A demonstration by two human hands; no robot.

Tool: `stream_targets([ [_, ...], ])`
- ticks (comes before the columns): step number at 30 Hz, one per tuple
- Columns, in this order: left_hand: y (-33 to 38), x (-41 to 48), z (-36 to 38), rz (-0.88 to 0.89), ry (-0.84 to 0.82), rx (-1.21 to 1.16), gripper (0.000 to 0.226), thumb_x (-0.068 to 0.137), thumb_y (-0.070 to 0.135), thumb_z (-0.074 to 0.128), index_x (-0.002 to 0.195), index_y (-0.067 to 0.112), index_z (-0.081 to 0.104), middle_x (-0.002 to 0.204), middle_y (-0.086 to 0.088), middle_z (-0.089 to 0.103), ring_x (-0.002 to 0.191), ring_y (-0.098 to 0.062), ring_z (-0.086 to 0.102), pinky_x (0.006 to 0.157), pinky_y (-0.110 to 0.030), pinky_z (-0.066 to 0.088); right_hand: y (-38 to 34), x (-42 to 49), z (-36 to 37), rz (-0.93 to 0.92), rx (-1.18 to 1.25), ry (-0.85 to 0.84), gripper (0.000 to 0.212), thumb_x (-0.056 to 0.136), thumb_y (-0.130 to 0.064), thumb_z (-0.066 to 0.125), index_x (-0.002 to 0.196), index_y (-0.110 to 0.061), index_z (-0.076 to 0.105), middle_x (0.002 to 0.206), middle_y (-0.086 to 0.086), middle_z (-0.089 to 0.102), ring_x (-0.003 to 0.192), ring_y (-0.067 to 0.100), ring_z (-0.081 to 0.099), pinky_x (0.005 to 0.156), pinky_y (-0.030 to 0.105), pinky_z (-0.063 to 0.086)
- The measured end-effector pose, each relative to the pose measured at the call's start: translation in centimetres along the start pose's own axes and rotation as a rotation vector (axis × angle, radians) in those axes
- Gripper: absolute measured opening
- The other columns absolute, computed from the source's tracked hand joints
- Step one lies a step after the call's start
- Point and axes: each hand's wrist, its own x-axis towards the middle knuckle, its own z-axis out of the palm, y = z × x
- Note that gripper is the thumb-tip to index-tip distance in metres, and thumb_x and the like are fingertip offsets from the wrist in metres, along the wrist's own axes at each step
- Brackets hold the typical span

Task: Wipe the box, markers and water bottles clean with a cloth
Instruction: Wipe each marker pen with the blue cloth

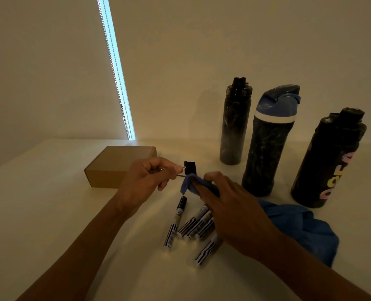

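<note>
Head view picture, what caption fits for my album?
Left hand holds a black clip; right hand holds a blue cloth to it.

Nothing can be read outright. The black water bottle at the right of the frame (328,161) bears big pastel letters up its side, not legible. The slim black bottle at the back (234,127) shows a small pale square logo, unreadable. The striped black-and-white markers (193,227) carry print too small to read.

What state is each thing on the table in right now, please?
Box: closed.
Water bottles: upright, lids on.
Markers: lying flat.
Black clip: pinched by left hand.
Cloth: gripped by right hand.
</note>
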Motion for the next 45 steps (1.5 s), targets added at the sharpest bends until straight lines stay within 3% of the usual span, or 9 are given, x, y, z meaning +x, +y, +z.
stream_targets([
  [5, 0.2, -0.2, 0.9, 0.025, -0.096, 0.030, 0.012, 0.095, 0.025, 0.074, 0.095, 0.015, 0.081, 0.065, -0.014, 0.063, 0.057, -0.025, 0.048, 0.084, -0.063, 0.053, 0.4, 1.0, -0.3, 0.083, -0.036, 0.094, 0.066, 0.078, -0.012, 0.068, 0.139, -0.021, 0.045, 0.130, 0.002, 0.043, 0.110, 0.024, 0.053, 0.083, 0.038, 0.051],
  [10, 0.0, -0.1, 0.4, 0.029, 0.046, -0.039, 0.021, 0.090, 0.033, 0.074, 0.094, 0.013, 0.080, 0.067, -0.015, 0.062, 0.060, -0.024, 0.048, 0.069, -0.042, 0.046, -0.7, 0.3, 0.1, 0.016, 0.000, 0.047, 0.071, 0.078, -0.016, 0.069, 0.144, -0.023, 0.043, 0.131, 0.001, 0.044, 0.111, 0.023, 0.052, 0.084, 0.039, 0.051],
  [16, 0.1, -0.2, 1.0, 0.016, -0.037, -0.021, 0.016, 0.096, 0.026, 0.071, 0.100, 0.014, 0.080, 0.065, 0.004, 0.064, 0.065, -0.027, 0.053, 0.087, -0.055, 0.055, 1.0, 1.1, 0.7, 0.105, 0.059, 0.180, 0.044, 0.096, -0.022, 0.051, 0.140, -0.024, 0.043, 0.138, -0.002, 0.041, 0.116, 0.019, 0.053, 0.088, 0.038, 0.051],
  [20, 0.0, -0.3, 1.3, 0.028, 0.016, -0.050, 0.018, 0.094, 0.028, 0.071, 0.100, 0.012, 0.079, 0.068, 0.002, 0.065, 0.062, -0.021, 0.054, 0.077, -0.045, 0.052, 0.5, 1.0, 0.8, 0.083, 0.124, 0.204, 0.036, 0.103, -0.027, 0.040, 0.139, -0.028, 0.045, 0.135, -0.006, 0.042, 0.113, 0.015, 0.052, 0.087, 0.036, 0.050],
  [24, -0.3, -0.1, 0.8, 0.029, 0.023, -0.081, 0.023, 0.091, 0.033, 0.071, 0.101, 0.014, 0.079, 0.072, -0.001, 0.069, 0.075, -0.043, 0.059, 0.079, -0.045, 0.054, 0.6, 0.6, 0.8, 0.063, 0.202, 0.227, 0.032, 0.105, -0.029, 0.040, 0.136, -0.025, 0.047, 0.128, -0.007, 0.043, 0.097, 0.008, 0.056, 0.078, 0.029, 0.053],
  [32, -0.2, -0.3, 1.8, 0.074, 0.002, -0.090, 0.019, 0.093, 0.025, 0.070, 0.102, 0.010, 0.078, 0.082, -0.004, 0.074, 0.068, -0.016, 0.061, 0.064, -0.025, 0.051, 1.5, 0.9, 0.4, 0.129, 0.598, 0.268, 0.030, 0.105, -0.036, 0.040, 0.130, -0.053, 0.036, 0.116, -0.014, 0.047, 0.090, 0.003, 0.059, 0.073, 0.013, 0.050],
  [35, -0.4, -0.2, 1.3, 0.084, 0.007, -0.056, 0.019, 0.092, 0.027, 0.071, 0.102, 0.012, 0.078, 0.086, -0.005, 0.077, 0.069, -0.018, 0.064, 0.064, -0.026, 0.052, 1.7, 0.3, 0.6, 0.108, 0.587, 0.259, 0.028, 0.107, -0.035, 0.042, 0.134, -0.036, 0.048, 0.127, -0.010, 0.051, 0.105, 0.002, 0.056, 0.087, 0.018, 0.047],
  [39, -0.2, -0.3, 2.1, 0.094, -0.032, -0.014, 0.015, 0.093, 0.024, 0.073, 0.102, 0.013, 0.078, 0.090, -0.005, 0.078, 0.070, -0.020, 0.066, 0.064, -0.027, 0.053, 1.5, 1.6, 0.4, 0.176, 0.694, 0.294, 0.026, 0.106, -0.034, 0.043, 0.127, -0.050, 0.043, 0.110, -0.004, 0.053, 0.087, 0.003, 0.059, 0.073, 0.014, 0.046],
  [45, -0.6, -0.1, 1.4, 0.087, 0.057, 0.008, 0.013, 0.095, 0.026, 0.073, 0.101, 0.016, 0.079, 0.086, -0.003, 0.078, 0.068, -0.015, 0.065, 0.063, -0.025, 0.051, 2.0, 0.5, 0.4, 0.167, 0.662, 0.226, 0.029, 0.105, -0.037, 0.046, 0.126, -0.023, 0.060, 0.118, -0.010, 0.055, 0.100, 0.004, 0.056, 0.084, 0.020, 0.047],
])
